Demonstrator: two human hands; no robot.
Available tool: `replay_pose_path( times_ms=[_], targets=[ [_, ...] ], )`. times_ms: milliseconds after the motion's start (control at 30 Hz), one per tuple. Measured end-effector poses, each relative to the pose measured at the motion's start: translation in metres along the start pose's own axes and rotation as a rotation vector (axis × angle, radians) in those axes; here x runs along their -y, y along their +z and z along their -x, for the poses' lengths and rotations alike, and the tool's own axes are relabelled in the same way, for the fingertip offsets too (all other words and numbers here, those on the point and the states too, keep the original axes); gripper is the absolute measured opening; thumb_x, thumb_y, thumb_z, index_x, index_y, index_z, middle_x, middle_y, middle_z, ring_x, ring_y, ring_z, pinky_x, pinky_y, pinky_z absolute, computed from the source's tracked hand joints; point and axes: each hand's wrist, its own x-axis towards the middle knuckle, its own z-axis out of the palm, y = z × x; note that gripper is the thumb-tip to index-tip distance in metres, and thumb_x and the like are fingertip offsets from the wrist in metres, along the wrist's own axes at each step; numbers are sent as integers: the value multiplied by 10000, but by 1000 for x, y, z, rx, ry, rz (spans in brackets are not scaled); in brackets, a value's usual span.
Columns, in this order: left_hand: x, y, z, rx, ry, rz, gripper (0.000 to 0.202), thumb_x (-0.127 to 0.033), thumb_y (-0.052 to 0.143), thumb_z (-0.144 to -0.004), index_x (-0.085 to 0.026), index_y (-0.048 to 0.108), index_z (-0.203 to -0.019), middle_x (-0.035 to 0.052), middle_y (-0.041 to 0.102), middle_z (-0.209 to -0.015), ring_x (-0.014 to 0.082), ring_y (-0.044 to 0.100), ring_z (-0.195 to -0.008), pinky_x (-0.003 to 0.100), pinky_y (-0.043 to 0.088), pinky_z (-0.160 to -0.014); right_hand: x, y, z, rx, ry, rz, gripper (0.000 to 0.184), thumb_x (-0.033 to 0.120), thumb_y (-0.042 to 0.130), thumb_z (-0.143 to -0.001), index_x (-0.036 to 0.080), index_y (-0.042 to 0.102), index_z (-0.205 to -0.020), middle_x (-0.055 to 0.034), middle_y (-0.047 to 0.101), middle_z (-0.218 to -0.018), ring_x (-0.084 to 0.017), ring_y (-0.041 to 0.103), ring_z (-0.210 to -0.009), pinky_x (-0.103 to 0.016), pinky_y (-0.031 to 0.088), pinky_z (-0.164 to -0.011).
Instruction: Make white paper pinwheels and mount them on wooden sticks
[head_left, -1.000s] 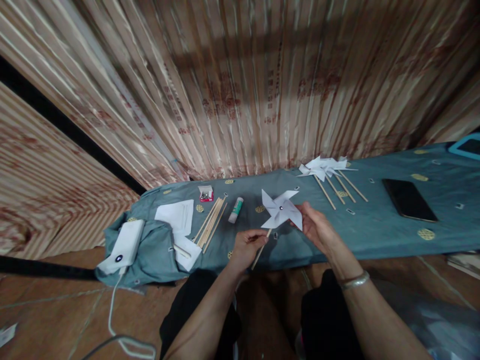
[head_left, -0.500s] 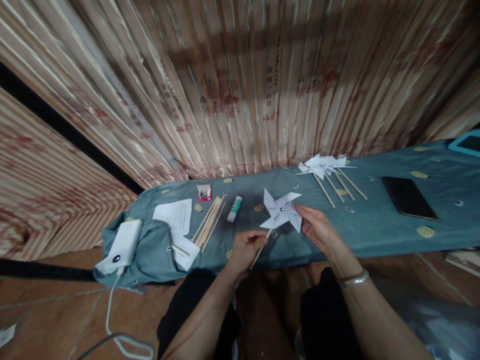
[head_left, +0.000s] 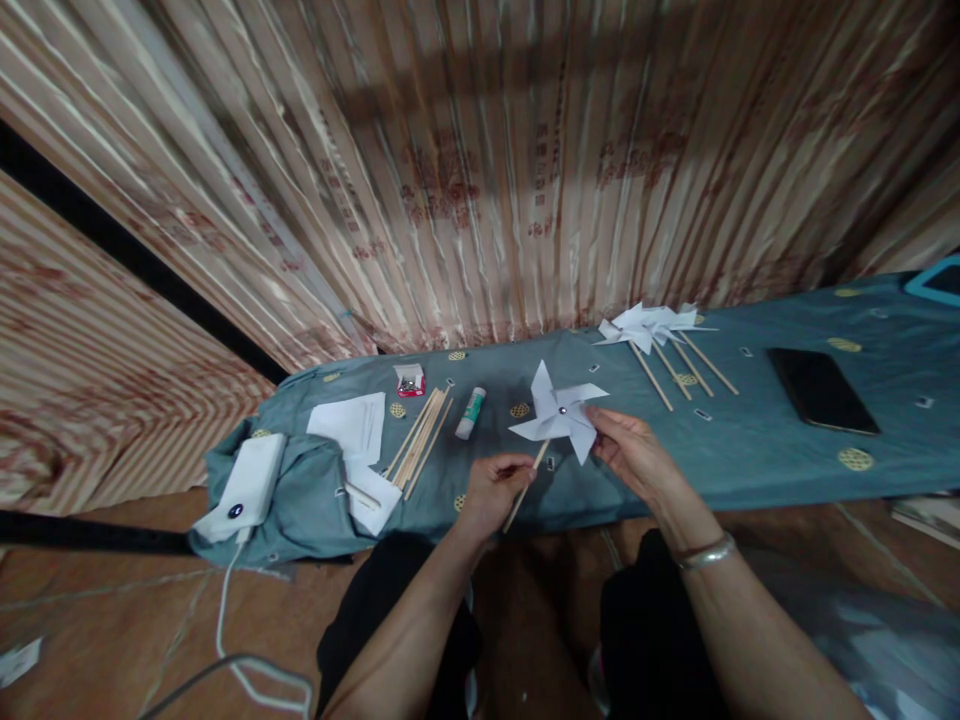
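Note:
A white paper pinwheel (head_left: 561, 412) with a metal pin at its centre is held up over the near side of the cloth-covered table. My left hand (head_left: 495, 490) pinches its wooden stick (head_left: 538, 458) just below the blades. On the other side, my right hand (head_left: 631, 450) has thumb and fingers closed at the edge of the right-hand blade. Finished-looking pinwheels (head_left: 646, 328) lie bunched at the back, their sticks pointing toward me. To the left are a glue stick (head_left: 471, 414), a bundle of wooden sticks (head_left: 418, 445) and a small red box of pins (head_left: 410, 381).
White paper sheets (head_left: 349, 427) lie on the table's left part, beside a white power bank (head_left: 253, 482) with a cable running down. A black phone (head_left: 821, 390) rests at the right, with a blue-edged device (head_left: 937, 282) beyond. A striped curtain (head_left: 480, 180) hangs behind.
The pinwheel's blades have turned slightly clockwise on the pin. My left hand keeps its pinch on the stick, and my right hand stays at the blade edge.

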Motion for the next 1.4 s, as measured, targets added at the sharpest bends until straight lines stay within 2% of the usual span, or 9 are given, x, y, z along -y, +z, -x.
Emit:
replay_pose_path(
  times_ms=[267, 567, 700, 800, 967, 1100, 1167, 1300, 1400],
  targets=[
    [3, 0, 0, -15, 32, -31, 174, -255, 806, -548, -171, 784, -699, 15, 720, -635, 119, 586, -582, 227, 451, -595, -3, 0, 2, -14, 20, 1, 403, 443, 937, -474, 207, 784, -763, -29, 779, -754, -122, 667, -635, -216, 545, -606],
    [1, 3, 0, -9, 54, -15, 136, -217, 793, -569, -169, 777, -695, 9, 724, -643, 118, 601, -591, 227, 469, -619, -5, 3, 3, 15, 26, 12, 375, 431, 935, -484, 198, 770, -727, -2, 751, -678, -99, 641, -569, -189, 530, -544],
    [-2, 5, 2, -15, 67, 1, 105, -201, 775, -592, -171, 775, -693, 2, 722, -638, 113, 600, -585, 225, 474, -624, -4, 8, 5, 0, 45, 22, 408, 461, 944, -433, 201, 761, -688, 12, 739, -653, -92, 630, -552, -189, 528, -534],
    [-4, 5, 2, -29, 70, 8, 111, -198, 774, -599, -166, 780, -706, 13, 733, -663, 119, 610, -601, 232, 486, -644, -4, 8, 6, 20, 55, 78, 431, 521, 923, -450, 187, 749, -658, -6, 730, -625, -104, 638, -554, -197, 517, -526],
    [-7, 3, 1, -63, 66, 16, 123, -211, 776, -595, -158, 786, -706, 22, 732, -655, 125, 605, -599, 230, 480, -617, 3, -7, 8, 51, 7, 215, 428, 571, 869, -556, 169, 754, -650, -56, 730, -619, -99, 600, -498, -191, 445, -441],
    [-7, 2, 1, -48, 57, 53, 124, -210, 769, -586, -162, 786, -700, 11, 721, -633, 107, 580, -575, 212, 456, -589, 14, -28, 4, -65, -129, 141, 395, 534, 901, -521, 191, 728, -612, -31, 701, -596, -74, 549, -467, -176, 369, -377],
    [-5, 3, 1, -32, 40, 38, 126, -216, 770, -587, -163, 787, -700, 10, 715, -624, 105, 569, -565, 208, 445, -570, 18, -38, 0, -92, -207, 86, 359, 520, 891, -555, 209, 726, -624, -11, 692, -607, -62, 505, -437, -184, 354, -354],
    [1, 7, 3, 28, 20, -14, 120, -205, 757, -601, -160, 790, -707, 21, 719, -628, 114, 576, -579, 210, 447, -572, 18, -47, -8, -240, -340, 28, 263, 424, 890, -604, 242, 740, -721, 2, 749, -798, -99, 650, -645, -176, 502, -491],
    [4, 10, 4, 84, 39, -46, 107, -181, 732, -622, -161, 790, -710, 18, 727, -646, 112, 579, -592, 211, 452, -598, 13, -45, -11, -199, -274, 48, 256, 472, 807, -718, 242, 748, -813, -16, 770, -906, -135, 706, -827, -206, 572, -648]
  ],
)
